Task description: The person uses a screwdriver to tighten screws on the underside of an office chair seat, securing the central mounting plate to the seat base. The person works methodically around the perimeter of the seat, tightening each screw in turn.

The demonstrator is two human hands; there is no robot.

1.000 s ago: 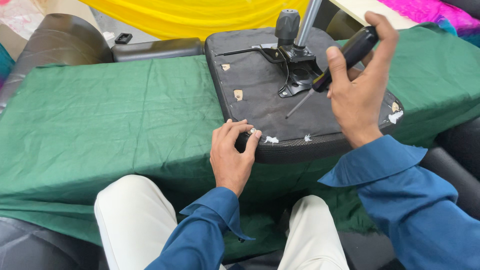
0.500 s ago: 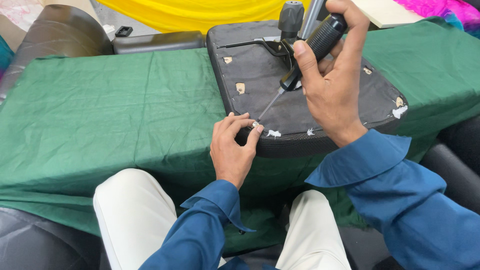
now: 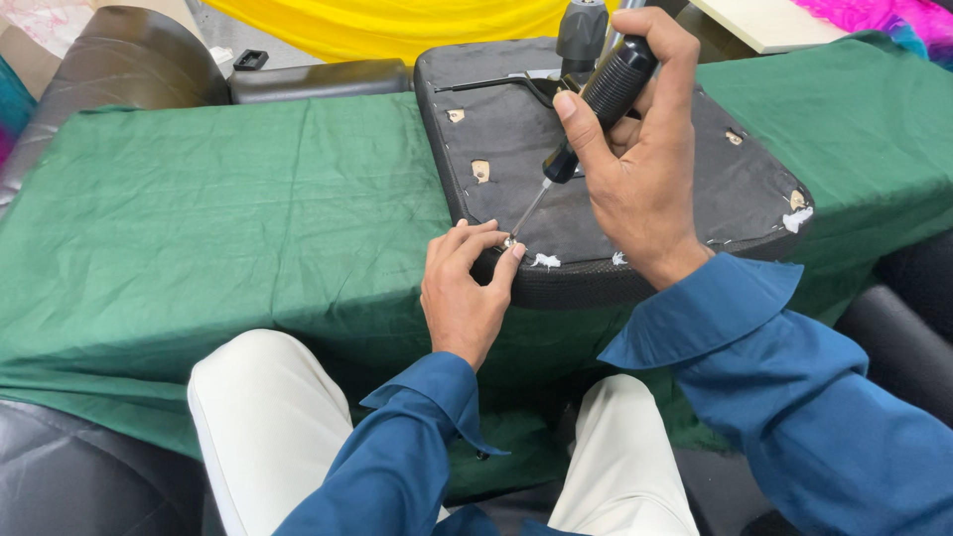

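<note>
- The upturned chair seat (image 3: 635, 189) lies on the green cloth (image 3: 218, 218) covering the table, its near edge hanging toward the seated person.
- The right hand (image 3: 635, 169) is closed around the black handle of a screwdriver (image 3: 586, 119), thumb pressed along the grip.
- The tool's long axis slants from the handle, up toward the far edge, down and leftward to the tip, which meets the seat at its near left corner.
- The left hand (image 3: 467, 288) sits just at that corner, fingers (image 3: 486, 243) pinched narrow around the spot where the tip lands; whether they hold a screw is too small to tell.
- The left hand is nearer the contact point; the right stands above it and farther back.
</note>
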